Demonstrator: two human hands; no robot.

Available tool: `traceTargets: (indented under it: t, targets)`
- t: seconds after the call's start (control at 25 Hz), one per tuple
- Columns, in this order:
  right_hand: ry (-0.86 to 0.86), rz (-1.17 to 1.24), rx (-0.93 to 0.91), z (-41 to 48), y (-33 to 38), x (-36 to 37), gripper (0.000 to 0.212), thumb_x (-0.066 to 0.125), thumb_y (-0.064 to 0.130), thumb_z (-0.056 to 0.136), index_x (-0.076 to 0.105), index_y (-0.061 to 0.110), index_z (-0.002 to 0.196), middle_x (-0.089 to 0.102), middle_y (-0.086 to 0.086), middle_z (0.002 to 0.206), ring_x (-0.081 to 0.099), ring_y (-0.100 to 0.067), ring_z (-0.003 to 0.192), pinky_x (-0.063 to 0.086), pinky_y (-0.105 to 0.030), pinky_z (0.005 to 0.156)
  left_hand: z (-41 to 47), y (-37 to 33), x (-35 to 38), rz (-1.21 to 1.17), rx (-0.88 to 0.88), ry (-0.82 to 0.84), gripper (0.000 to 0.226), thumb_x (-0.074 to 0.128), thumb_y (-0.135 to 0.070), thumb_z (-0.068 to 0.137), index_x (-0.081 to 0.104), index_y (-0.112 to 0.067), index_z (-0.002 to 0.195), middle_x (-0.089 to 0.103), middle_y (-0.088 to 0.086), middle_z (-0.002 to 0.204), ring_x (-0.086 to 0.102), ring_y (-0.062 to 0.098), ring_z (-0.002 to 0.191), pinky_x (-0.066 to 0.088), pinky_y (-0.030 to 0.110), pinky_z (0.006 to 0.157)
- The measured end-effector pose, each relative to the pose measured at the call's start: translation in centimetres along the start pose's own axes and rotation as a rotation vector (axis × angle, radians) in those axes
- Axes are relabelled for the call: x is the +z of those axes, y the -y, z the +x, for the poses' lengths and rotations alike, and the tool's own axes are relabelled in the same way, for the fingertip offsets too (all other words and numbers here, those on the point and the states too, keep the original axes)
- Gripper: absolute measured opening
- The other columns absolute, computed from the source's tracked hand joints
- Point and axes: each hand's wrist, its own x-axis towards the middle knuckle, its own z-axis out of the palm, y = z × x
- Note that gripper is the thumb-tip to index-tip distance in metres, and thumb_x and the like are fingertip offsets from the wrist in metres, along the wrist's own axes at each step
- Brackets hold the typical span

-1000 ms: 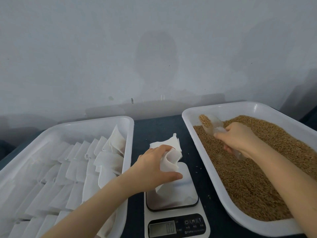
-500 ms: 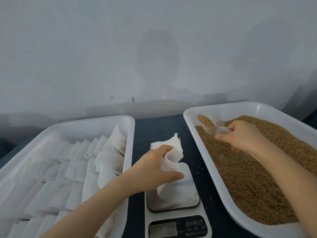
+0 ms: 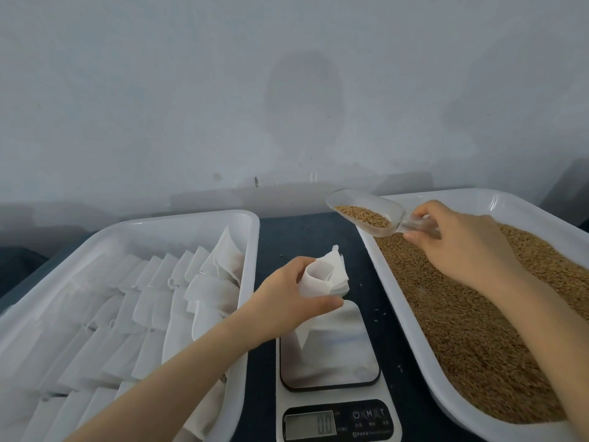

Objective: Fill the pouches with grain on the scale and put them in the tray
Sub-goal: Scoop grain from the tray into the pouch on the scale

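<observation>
My left hand [image 3: 287,298] grips a white pouch [image 3: 322,279] with its mouth held open, standing on the steel plate of the kitchen scale [image 3: 331,355]. My right hand [image 3: 459,240] holds the handle of a clear plastic scoop [image 3: 366,212] part-filled with brown grain, raised above the corner of the grain tray [image 3: 414,317] and up and to the right of the pouch. Brown grain [image 3: 478,320] fills that tray. On the left, a white tray [image 3: 178,224] holds rows of white pouches [image 3: 127,301].
The scale's display [image 3: 309,425] reads zero. A few stray grains lie on the dark tabletop [image 3: 299,234] between the scale and the grain tray. A pale wall rises close behind the trays.
My right hand has lifted the scoop out of the grain and swung it left toward the pouch. My left hand has spread the pouch's mouth wider.
</observation>
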Motion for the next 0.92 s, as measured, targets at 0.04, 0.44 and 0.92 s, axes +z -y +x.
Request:
traceTargets:
  t: [0.04,0.44,0.92]
  targets:
    - [-0.016,0.007,-0.011,0.0,0.0,0.0,0.034,0.052,0.049,0.089,0.053,0.029,0.117,0.064,0.018,0.088,0.057,-0.007,0.068,0.04,-0.036,0.083,0.0,0.0,0.0,-0.005,-0.006,-0.003,0.063,0.075,-0.043,0.076,0.045,-0.032,0.13,0.058,-0.013,0.118,0.057,0.009,0.103,0.05,0.026,0.09]
    - [-0.048,0.209,-0.178,0.0,0.1,-1.2,0.033,0.06,0.028,0.087,0.056,0.038,0.119,0.047,0.024,0.112,0.034,-0.01,0.124,0.006,-0.033,0.109,0.2,0.1,-0.1,-0.066,-0.044,-0.046,0.062,0.075,-0.042,0.076,0.047,-0.029,0.131,0.06,-0.011,0.116,0.059,0.01,0.104,0.052,0.029,0.091]
    - [0.054,0.095,-0.236,-0.2,-0.7,-1.5,0.031,0.062,0.032,0.086,0.053,0.052,0.108,0.05,0.025,0.107,0.026,-0.005,0.121,-0.001,-0.03,0.107,0.0,0.1,0.1,0.046,0.042,-0.07,0.056,0.076,-0.043,0.076,0.047,-0.035,0.122,0.053,-0.024,0.102,0.054,-0.001,0.091,0.04,0.006,0.068]
